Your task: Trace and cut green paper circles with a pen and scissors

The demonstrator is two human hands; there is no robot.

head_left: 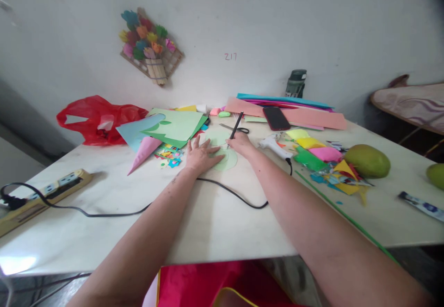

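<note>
My left hand (pixel 201 156) lies spread on a pale green paper cutout (pixel 229 161) in the middle of the table, fingers apart and pressing it flat. In my right hand (pixel 240 143) is a black pen (pixel 237 125), tilted, with its tip at the paper. Scissors (pixel 243 130) with black handles lie just behind the right hand. To the right of that hand rests a white glue gun (pixel 275 146) with a black cord. Left of my left hand are small paper scraps (pixel 171 154) and a pink paper cone (pixel 144 152).
Green paper sheets (pixel 176 124) and a red plastic bag (pixel 99 119) are at the left. A power strip (pixel 52 193) sits at the left edge, its cord crossing the table. A phone (pixel 276 118), clay packets (pixel 312 150), a green fruit (pixel 367 160) and a green strip (pixel 343 213) lie right.
</note>
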